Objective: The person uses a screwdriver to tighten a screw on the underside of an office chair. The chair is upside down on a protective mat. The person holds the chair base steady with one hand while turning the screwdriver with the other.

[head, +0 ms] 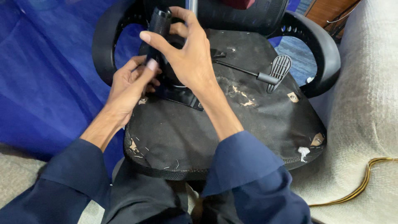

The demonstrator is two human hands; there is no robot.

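Both your hands grip the black handle [158, 25] over the upturned seat [232, 124]: right hand [188, 54] fingers curled around its top, left hand [132, 83] fingers pinching just below.

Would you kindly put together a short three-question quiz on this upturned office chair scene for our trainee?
1. True or false: the chair seat lies with its underside facing up.
2. Which hand wraps the ribbed black handle near its top? A) left hand B) right hand C) neither
3. Fill in: the paddle-shaped lever sits on the seat's underside, toward the ______ armrest as seen in the picture.

Key
1. True: the stapled black fabric and the metal plate show.
2. B: the right hand curls round it, while the left hand touches it lower down.
3. Right: it lies near the right armrest, away from both hands.
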